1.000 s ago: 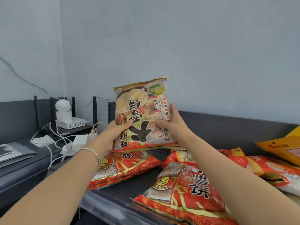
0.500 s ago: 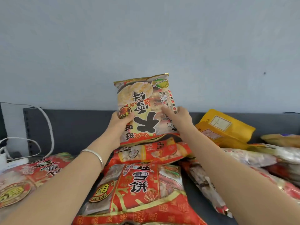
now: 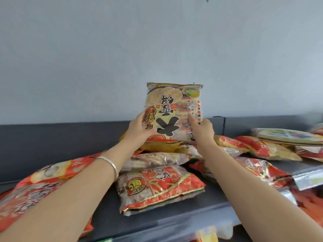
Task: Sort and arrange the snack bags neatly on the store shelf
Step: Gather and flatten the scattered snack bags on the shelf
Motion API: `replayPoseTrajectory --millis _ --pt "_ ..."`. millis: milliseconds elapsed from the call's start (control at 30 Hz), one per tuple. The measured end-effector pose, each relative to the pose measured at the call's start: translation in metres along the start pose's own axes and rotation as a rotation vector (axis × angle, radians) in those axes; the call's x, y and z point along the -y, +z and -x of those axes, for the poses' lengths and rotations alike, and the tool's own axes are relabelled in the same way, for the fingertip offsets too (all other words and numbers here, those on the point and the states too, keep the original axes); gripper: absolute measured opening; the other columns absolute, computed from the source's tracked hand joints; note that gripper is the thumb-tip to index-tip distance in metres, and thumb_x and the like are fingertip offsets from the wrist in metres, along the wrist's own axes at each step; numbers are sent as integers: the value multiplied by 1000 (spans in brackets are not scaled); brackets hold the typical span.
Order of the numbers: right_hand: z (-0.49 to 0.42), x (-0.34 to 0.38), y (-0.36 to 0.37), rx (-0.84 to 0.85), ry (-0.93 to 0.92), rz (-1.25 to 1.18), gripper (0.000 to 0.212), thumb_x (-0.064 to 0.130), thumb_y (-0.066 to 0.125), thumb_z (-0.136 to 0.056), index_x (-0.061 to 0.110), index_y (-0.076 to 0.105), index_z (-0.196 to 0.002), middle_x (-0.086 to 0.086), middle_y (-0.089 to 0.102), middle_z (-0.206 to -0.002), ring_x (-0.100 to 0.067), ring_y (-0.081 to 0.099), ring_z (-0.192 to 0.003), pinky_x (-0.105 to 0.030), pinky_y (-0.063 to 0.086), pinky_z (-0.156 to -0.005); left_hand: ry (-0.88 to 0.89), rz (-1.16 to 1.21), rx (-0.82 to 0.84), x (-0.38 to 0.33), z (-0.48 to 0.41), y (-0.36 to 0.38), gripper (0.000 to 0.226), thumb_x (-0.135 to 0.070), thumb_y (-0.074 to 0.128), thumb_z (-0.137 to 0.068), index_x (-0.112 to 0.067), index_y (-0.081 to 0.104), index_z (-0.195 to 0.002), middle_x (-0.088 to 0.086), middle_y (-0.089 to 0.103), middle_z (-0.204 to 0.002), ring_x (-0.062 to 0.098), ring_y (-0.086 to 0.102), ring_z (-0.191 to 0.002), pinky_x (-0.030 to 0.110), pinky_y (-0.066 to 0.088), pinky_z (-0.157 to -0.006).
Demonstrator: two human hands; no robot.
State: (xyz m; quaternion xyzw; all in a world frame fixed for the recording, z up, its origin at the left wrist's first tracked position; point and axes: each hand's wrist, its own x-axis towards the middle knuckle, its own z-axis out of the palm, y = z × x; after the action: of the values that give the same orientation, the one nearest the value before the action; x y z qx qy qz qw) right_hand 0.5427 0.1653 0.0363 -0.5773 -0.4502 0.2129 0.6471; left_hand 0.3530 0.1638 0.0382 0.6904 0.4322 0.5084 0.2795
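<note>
Against pale wall, we grip the glossy yellow rice-cracker bag (image 3: 173, 110) upside down in left hand (image 3: 139, 131) and right hand (image 3: 202, 130); below them, slippery piled red snack bags (image 3: 157, 186) could topple it.

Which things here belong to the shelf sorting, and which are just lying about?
Job: held snack bag, in the left grip and right grip; red bag in front; red bags at right; shelf.
Not the job: silver bracelet; shelf-edge label strip; grey wall.

Upright snack bag (image 3: 173, 109) between both hands
</note>
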Motion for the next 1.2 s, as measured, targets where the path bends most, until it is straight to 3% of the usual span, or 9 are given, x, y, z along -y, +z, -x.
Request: replayPoseTrajectory --millis 167,400,467,533,667,767,867,1033,1200 --pt "-34 -35 -75 -46 93 -106 53 49 53 -93 6 49 -124 -12 60 -114 -25 54 -91 -34 41 -71 65 -397 38 -18 -3 84 72 -32 62 -89 -23 22 -148 9 27 -149 22 22 -140 35 22 -111" --pt "-64 -59 -128 -104 260 -260 60 27 47 -100 16 15 -150 -9 48 -133 -29 53 -106 -38 44 -84 115 -688 180 -21 -15 163 70 -41 59 -87 -38 22 -146 2 14 -152 24 20 -141 41 28 -111" --pt "-71 -62 -133 41 352 -317 56 24 45 -101 23 16 -149 -2 51 -114 -27 55 -99 -40 47 -94 140 -673 184 -22 -21 177 63 -36 55 -91 -35 24 -146 3 14 -153 24 20 -141 38 27 -112" --pt "-69 -61 -134 310 376 -164 26 24 40 -103 24 32 -128 -5 54 -100 -33 59 -108 -43 49 -98 156 -651 183 -23 -26 190 52 -31 45 -96 -32 28 -146 3 18 -153 22 21 -141 37 26 -113" --pt "-78 -74 -132 381 48 449 70 28 52 -96 19 12 -153 -18 37 -142 -39 47 -127 -45 47 -95 169 -662 172 -15 -31 203 44 -38 34 -99 -33 35 -143 2 26 -152 20 25 -139 38 25 -113" --pt "-89 -86 -133 258 -216 731 63 33 52 -95 22 23 -149 -10 7 -158 -42 19 -141 -50 34 -106 208 -819 181 -6 -35 205 54 -40 40 -97 -29 25 -148 0 20 -155 20 20 -142 36 24 -113" --pt "-97 -97 -132 314 -315 823 66 35 51 -96 20 17 -150 -7 2 -161 -41 23 -141 -50 35 -106 97 -742 292 -3 -43 208 53 -37 40 -98 -23 26 -148 0 25 -155 20 26 -141 38 26 -114" --pt "-93 -105 -139 97 -467 791 41 22 50 -96 16 41 -135 -9 35 -145 -28 57 -107 -29 46 -66 87 -834 332 0 -37 199 41 -44 45 -94 -26 55 -130 -1 50 -136 21 48 -123 42 43 -99" --pt "-72 -109 -138 273 -641 902 25 25 44 -98 18 57 -118 -4 54 -124 -24 55 -107 -29 46 -68 115 -903 247 -1 -16 174 34 -43 47 -92 -30 60 -121 -4 55 -126 19 53 -113 41 47 -91"
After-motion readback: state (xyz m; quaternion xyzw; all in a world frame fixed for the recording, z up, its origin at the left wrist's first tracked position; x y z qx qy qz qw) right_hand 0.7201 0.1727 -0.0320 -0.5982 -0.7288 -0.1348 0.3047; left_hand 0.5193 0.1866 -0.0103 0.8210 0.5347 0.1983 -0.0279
